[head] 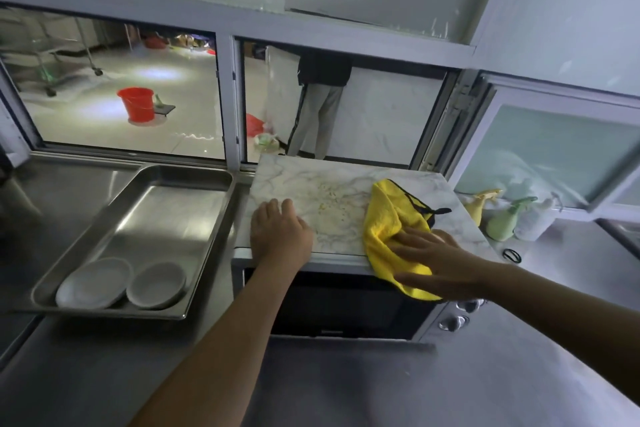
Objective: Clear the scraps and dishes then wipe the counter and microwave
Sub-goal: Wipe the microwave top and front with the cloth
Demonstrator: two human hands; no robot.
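Observation:
A microwave (346,305) stands on the steel counter (450,374), and its marble-patterned top (332,184) carries yellowish crumbs and smears (329,201) in the middle. My right hand (436,262) presses flat on a yellow cloth (384,218) at the top's front right corner, where the cloth hangs over the edge. My left hand (278,234) rests on the top's front left part, its fingers slightly bent and holding nothing. Left of the microwave, a steel tray (173,204) holds two white plates (121,282) at its near end.
Two spray bottles, one yellow (479,206) and one green (505,220), stand right of the microwave beside a white bag. A black band (512,256) lies on the counter. Behind the window, a person (320,107) stands, and a red bucket (136,104) sits on the floor.

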